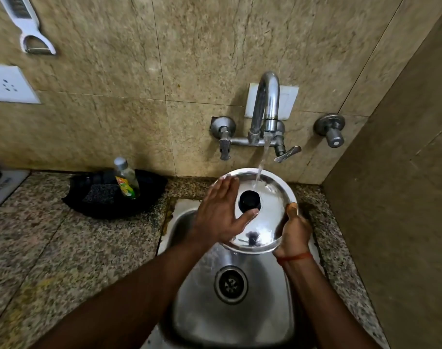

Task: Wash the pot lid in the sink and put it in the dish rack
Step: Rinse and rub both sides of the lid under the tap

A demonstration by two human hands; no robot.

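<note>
A round steel pot lid (pixel 270 217) with a black knob in its middle is held over the steel sink (pixel 230 311), top side facing me. Water runs from the tap (pixel 266 107) onto the lid's far part. My right hand (pixel 294 231) grips the lid's right rim, thumb on top. My left hand (pixel 221 212) lies flat on the lid's left half with fingers spread, its thumb touching the knob. No dish rack is in view.
A black tray (pixel 149 195) on the granite counter to the left holds a dish-soap bottle (pixel 126 180) and a scrub pad (pixel 100 193). Tiled walls close in behind and on the right. A peeler (pixel 28 28) hangs on the wall, a wall socket (pixel 8 84) below it.
</note>
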